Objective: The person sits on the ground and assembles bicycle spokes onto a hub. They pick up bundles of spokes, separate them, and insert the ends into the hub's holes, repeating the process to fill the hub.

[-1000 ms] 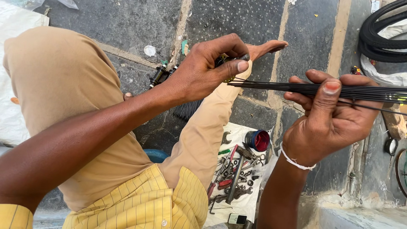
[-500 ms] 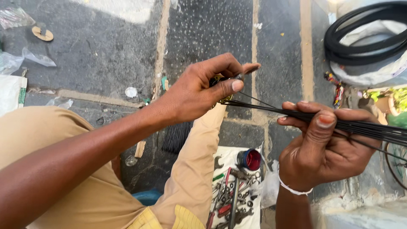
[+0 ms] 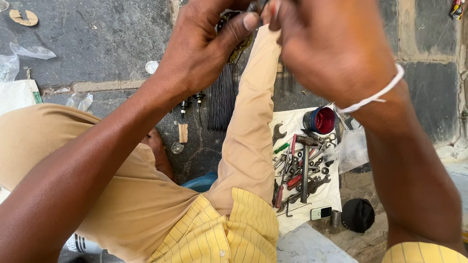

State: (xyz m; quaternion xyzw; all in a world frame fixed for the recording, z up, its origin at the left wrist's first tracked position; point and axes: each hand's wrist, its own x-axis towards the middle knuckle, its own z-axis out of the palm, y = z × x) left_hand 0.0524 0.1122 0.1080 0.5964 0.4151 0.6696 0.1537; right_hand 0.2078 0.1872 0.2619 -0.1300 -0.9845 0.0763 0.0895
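At the top centre of the frame, the left hand [image 3: 204, 48] closes its thumb and fingers on a small round metal part with a yellowish rim [image 3: 237, 43], holding it high in front of the eyes, probably so the fine work can be seen well. The right hand [image 3: 336, 53], with a white band at the wrist, presses against it with curled fingers, but what it pinches is hidden. Below them, a bundle of thin black spokes [image 3: 222, 95] lies on the dark stone ground, and a white cloth [image 3: 292, 122] at lower right holds hand tools [image 3: 300, 170] and a red-lined tin [image 3: 320, 120], all within easy reach.
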